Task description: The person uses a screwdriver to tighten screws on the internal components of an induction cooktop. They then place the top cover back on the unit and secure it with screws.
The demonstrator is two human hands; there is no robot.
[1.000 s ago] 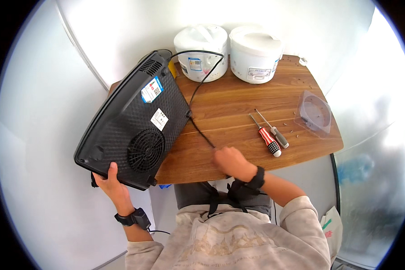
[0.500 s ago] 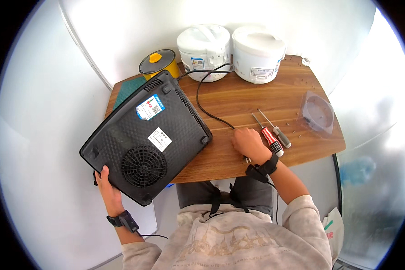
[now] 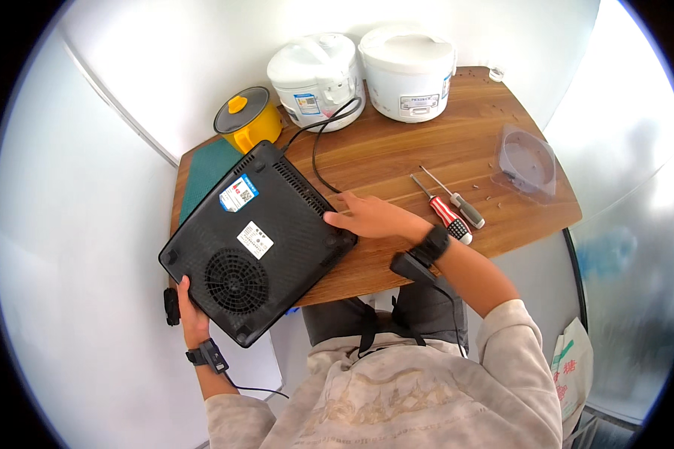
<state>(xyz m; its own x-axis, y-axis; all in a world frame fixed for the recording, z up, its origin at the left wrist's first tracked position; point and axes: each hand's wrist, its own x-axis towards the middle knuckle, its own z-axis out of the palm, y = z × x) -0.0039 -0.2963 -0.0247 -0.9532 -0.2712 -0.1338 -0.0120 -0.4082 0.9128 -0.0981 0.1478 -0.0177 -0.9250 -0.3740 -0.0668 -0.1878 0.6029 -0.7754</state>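
The flat black machine [image 3: 284, 262] is left of the middle of the frame, with its bottom side up and its round fan grille [image 3: 236, 281] showing. The left hand [image 3: 194, 320] holds its lower left edge, thumb on top; I can't see the other fingers underneath. The right hand [image 3: 374, 215] is at its right edge, thumb and fingers apart, and I can't tell if it is touching.

The machine's low corner pokes out past the table, so if the left hand lets go, it could tip and drop. The black cord [image 3: 314, 159] loops up against a white pot, so a pull could snag it. If the machine swings up, it could bump the yellow pot [image 3: 260, 123].

The table [image 3: 532, 213] is brown wood with stripy grain. A green mat [image 3: 208, 176] lies at its left side. The left white cooker [image 3: 314, 75] and the right white cooker [image 3: 408, 78] stand at the top middle. Right of the middle are a red striped screwdriver [image 3: 448, 218], a grey screwdriver [image 3: 468, 210] and tiny loose bits. A clear plastic tray [image 3: 528, 159] lies farther right. Pale walls stand all around.
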